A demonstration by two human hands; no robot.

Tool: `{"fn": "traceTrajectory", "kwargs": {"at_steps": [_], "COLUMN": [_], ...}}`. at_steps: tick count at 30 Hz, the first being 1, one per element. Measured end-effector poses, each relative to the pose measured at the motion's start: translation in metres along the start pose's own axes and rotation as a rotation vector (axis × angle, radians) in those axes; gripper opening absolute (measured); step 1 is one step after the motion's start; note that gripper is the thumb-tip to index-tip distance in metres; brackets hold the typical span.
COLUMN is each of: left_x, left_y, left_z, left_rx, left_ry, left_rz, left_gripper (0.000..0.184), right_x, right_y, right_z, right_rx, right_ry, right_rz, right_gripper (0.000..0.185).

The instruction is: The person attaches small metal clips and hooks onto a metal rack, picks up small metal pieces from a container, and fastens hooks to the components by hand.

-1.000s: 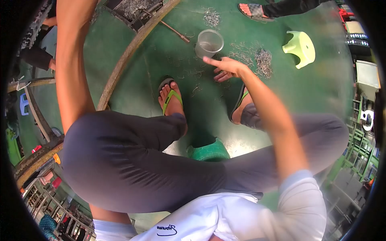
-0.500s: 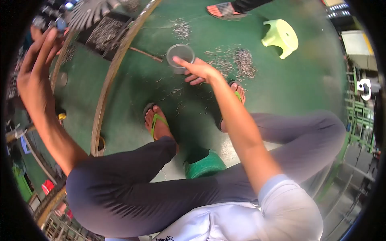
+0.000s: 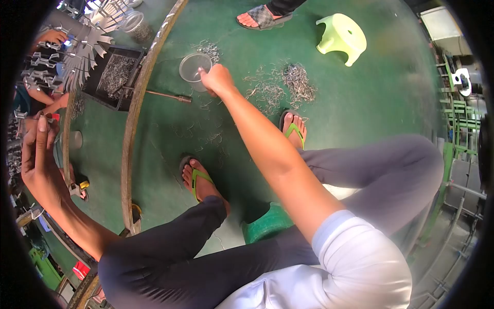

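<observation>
My right hand (image 3: 218, 81) grips a clear plastic cup (image 3: 191, 69) by its rim, with the thumb over the edge. The cup is above the green floor, beside a small heap of bent metal wire pieces (image 3: 208, 50). On the far left, my left hand (image 3: 38, 147) is raised with its fingertips drawn together, close to a rack of metal clips (image 3: 38, 77). Whatever is between those fingertips is too small to make out.
More wire pieces (image 3: 298, 85) lie in a heap near my foot. A dark tray (image 3: 116, 77) of wire pieces sits beyond the curved wooden rail (image 3: 131, 129), which a rod (image 3: 167, 96) crosses. A yellow-green stool (image 3: 343, 38) and another person's sandalled foot (image 3: 265, 18) are ahead.
My right hand has carried the cup left, towards the smaller heap of wire pieces. My left hand is lower in view, its fingers closer together. The whole view has shifted, showing more of the rack.
</observation>
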State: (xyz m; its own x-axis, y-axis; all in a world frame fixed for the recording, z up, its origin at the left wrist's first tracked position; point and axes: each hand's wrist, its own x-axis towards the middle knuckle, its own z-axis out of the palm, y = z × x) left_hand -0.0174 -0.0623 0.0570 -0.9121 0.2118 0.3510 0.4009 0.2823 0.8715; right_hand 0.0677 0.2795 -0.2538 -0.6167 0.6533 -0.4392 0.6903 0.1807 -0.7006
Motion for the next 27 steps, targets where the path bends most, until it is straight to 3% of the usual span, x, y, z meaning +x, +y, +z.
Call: {"fn": "traceTrajectory", "kwargs": {"at_steps": [3,6,7,9,12,16,27], "left_x": [-0.006,-0.011,-0.012,-0.013,-0.013,-0.011,-0.018], "left_y": [0.002,0.006,0.008,0.005,-0.004,-0.003,0.010], "left_z": [-0.001,-0.005,-0.006,-0.011,-0.020,-0.019,-0.002], "left_rx": [-0.003,0.048,0.069,0.117,0.162,0.142,-0.004], "left_ry": [0.008,0.041,0.057,0.083,0.066,0.014,0.066], "left_rz": [0.016,-0.002,-0.025,-0.020,0.065,0.110,0.035], "left_gripper": [0.026,0.029,0.030,0.032,0.034,0.034,0.030], "right_x": [-0.030,0.002,0.012,0.030,0.021,0.017,0.054], "right_y": [0.001,0.079,0.110,0.161,0.190,0.168,0.165], "right_z": [-0.038,-0.072,-0.086,-0.119,-0.141,-0.125,-0.102], "right_rx": [-0.062,-0.223,-0.234,-0.318,-0.372,-0.364,-0.625], "right_ry": [0.128,0.312,0.436,0.448,0.307,0.180,-0.079], "right_rz": [0.024,-0.155,-0.167,-0.126,-0.237,-0.420,-0.308], "right_gripper": [0.049,0.030,0.030,0.030,0.030,0.024,0.022]}}
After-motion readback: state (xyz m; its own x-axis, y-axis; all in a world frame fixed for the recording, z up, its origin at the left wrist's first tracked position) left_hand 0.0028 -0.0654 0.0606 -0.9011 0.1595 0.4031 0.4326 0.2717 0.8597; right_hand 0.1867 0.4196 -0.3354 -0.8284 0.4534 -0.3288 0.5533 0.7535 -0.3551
